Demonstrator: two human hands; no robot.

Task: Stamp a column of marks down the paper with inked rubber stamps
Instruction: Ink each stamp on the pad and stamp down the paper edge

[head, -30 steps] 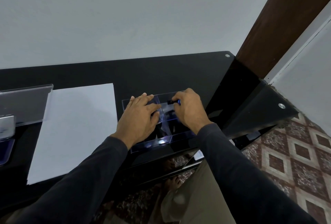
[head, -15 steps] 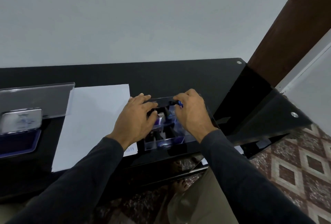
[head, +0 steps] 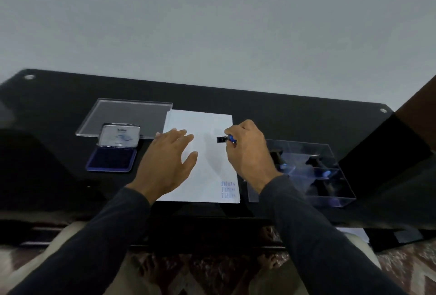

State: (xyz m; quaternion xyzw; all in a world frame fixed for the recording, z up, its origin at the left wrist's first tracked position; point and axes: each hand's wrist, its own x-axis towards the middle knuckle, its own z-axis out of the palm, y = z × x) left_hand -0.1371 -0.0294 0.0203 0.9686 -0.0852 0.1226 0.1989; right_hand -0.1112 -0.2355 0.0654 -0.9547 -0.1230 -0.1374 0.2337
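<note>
A white sheet of paper lies in the middle of the black table, with three blue stamped marks stacked at its near right corner. My right hand grips a small rubber stamp with a black base and blue handle, held over the paper's right side. My left hand hovers flat with spread fingers over the paper's left part. An open ink pad with a dark blue pad and raised silver lid sits left of the paper.
A clear plastic box with compartments holding more stamps stands right of the paper. A clear flat lid lies behind the ink pad. The black table ends at a near edge above my lap; patterned floor shows below.
Both hands left the clear stamp box and moved left over the paper. My right hand carried the blue-handled stamp out of the box. The view swung left.
</note>
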